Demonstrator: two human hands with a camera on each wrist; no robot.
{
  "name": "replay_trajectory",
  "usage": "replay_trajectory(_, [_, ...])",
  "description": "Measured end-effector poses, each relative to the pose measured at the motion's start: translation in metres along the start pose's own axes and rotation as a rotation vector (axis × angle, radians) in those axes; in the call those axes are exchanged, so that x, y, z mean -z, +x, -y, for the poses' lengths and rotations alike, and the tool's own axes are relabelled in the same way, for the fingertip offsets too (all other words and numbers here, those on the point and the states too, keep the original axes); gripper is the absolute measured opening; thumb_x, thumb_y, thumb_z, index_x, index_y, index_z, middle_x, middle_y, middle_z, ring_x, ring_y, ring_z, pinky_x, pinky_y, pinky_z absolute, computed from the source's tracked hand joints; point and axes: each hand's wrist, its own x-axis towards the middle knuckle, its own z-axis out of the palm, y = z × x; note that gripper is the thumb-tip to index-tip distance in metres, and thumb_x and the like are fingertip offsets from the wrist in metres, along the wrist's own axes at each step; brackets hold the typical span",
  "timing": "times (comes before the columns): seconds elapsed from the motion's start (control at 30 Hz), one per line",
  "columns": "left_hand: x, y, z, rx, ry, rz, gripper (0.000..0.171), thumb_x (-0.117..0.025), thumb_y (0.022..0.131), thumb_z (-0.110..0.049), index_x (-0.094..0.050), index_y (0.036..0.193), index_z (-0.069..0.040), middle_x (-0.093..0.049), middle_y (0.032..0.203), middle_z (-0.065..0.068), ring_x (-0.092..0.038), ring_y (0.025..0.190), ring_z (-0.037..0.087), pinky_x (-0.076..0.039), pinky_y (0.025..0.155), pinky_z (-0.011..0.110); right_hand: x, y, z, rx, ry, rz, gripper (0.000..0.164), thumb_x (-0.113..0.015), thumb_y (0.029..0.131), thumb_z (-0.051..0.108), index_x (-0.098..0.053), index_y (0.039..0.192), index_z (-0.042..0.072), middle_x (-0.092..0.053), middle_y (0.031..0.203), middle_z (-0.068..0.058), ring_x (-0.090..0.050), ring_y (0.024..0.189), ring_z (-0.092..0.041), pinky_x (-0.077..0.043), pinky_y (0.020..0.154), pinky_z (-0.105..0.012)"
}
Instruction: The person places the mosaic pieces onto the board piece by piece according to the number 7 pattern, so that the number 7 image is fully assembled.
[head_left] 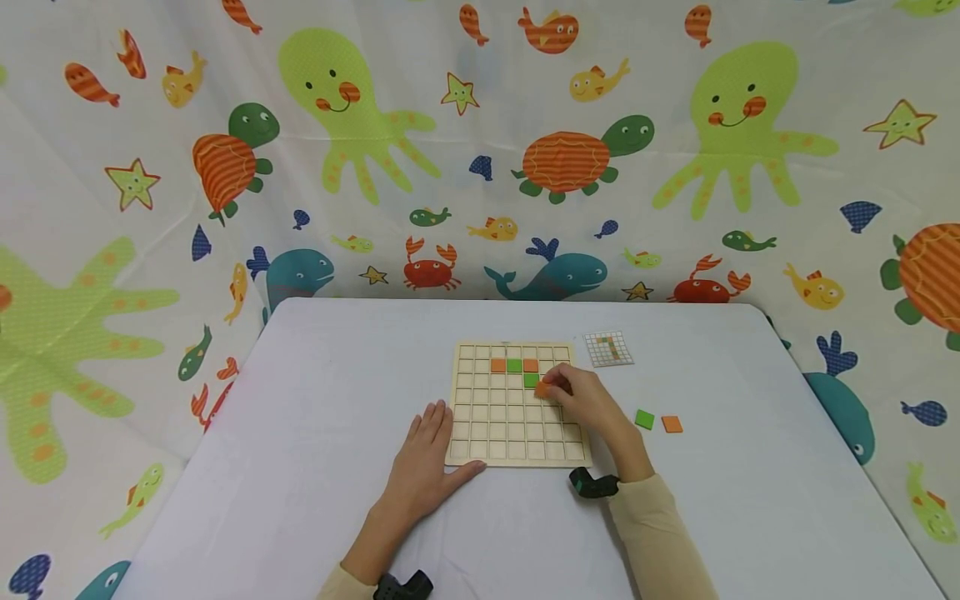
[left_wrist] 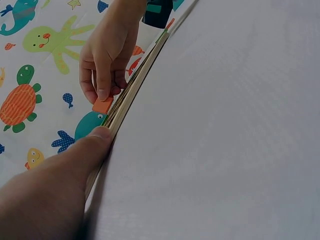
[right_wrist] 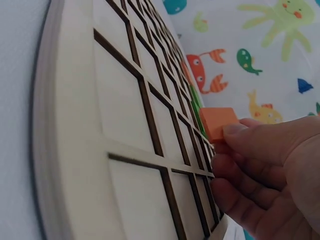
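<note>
A square wooden grid board [head_left: 480, 432] lies on the white table. In its upper cells sit orange and green square tiles: an orange tile [head_left: 498, 366], a green tile [head_left: 514, 365], another orange tile [head_left: 531, 365], and a second green tile [head_left: 531, 380] below it. My right hand [head_left: 583, 398] pinches an orange tile [right_wrist: 218, 123] between thumb and fingers, just over the board beneath that lower green tile. With fingers straight, my left hand [head_left: 423, 461] rests along the board's left edge, its thumb [left_wrist: 99, 134] touching the near edge.
Right of the board lie a loose green tile [head_left: 644, 419] and a loose orange tile [head_left: 672, 424]. A small pattern card [head_left: 608, 349] sits beyond the board's upper right corner. Behind the table [head_left: 337, 375] hangs a sea-animal printed cloth [head_left: 480, 225].
</note>
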Motion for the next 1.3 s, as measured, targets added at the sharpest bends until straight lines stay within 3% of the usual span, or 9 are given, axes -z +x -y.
replay_trajectory(0.5, [-0.002, 0.0, -0.002, -0.017, 0.011, -0.03, 0.102, -0.059, 0.087, -0.071, -0.037, 0.152, 0.005, -0.032, 0.161, 0.022, -0.028, 0.153, 0.035, -0.025, 0.124, 0.052, -0.011, 0.0, 0.004, 0.019, -0.02, 0.018, 0.014, -0.065, 0.099, 0.019, -0.071, 0.11, 0.013, -0.072, 0.105, 0.0, -0.061, 0.092, -0.014, -0.055, 0.087, -0.034])
replay_trajectory(0.97, [0.0, -0.002, -0.005, -0.009, 0.019, -0.013, 0.101, -0.059, 0.088, -0.069, -0.036, 0.152, 0.005, -0.032, 0.162, 0.022, -0.026, 0.153, 0.035, -0.025, 0.125, 0.051, -0.015, 0.0, 0.001, 0.094, -0.061, -0.023, 0.008, -0.07, 0.094, 0.015, -0.077, 0.097, 0.015, -0.071, 0.099, 0.0, -0.061, 0.088, -0.012, -0.054, 0.08, -0.032])
replay_trajectory(1.3, [0.0, -0.003, -0.005, -0.005, 0.015, -0.008, 0.101, -0.06, 0.088, -0.069, -0.036, 0.152, 0.005, -0.032, 0.162, 0.021, -0.026, 0.153, 0.034, -0.024, 0.125, 0.05, -0.014, -0.001, 0.003, 0.088, -0.059, -0.016, 0.008, -0.07, 0.095, 0.016, -0.077, 0.097, 0.014, -0.071, 0.099, 0.0, -0.062, 0.088, -0.012, -0.054, 0.08, -0.031])
